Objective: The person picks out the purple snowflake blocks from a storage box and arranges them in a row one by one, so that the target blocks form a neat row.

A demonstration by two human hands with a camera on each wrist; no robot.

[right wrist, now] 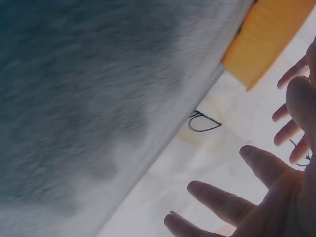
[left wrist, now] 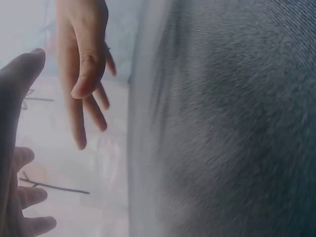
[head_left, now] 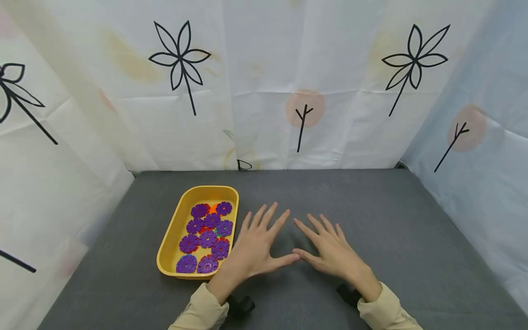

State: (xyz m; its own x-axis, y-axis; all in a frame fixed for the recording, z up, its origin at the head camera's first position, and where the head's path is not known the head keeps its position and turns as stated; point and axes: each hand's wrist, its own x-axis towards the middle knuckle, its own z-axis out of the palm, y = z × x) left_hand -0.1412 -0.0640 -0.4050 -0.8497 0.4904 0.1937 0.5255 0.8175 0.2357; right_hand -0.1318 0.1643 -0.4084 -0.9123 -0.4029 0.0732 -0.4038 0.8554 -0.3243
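Observation:
My left hand (head_left: 255, 246) is over the grey table just right of a yellow tray (head_left: 166, 247), its fingers spread and straight, holding nothing. Beside it, my right hand (head_left: 332, 250) also has its fingers spread with nothing in them. The two thumbs meet or nearly meet in the head view; whether they touch I cannot tell. Inside the tray lie several purple flower-shaped discs (head_left: 207, 239), with bits of red, orange, green and blue ones showing beneath. The left wrist view shows the right hand (left wrist: 84, 54) pointing downward in the picture, apart from the left fingers.
Grey cloth covers the table (head_left: 412, 238). White fabric (head_left: 264, 55) printed with black line plants hangs behind it and on both sides. Dark wrist straps (head_left: 241, 306) sit by the beige sleeves (head_left: 204, 309).

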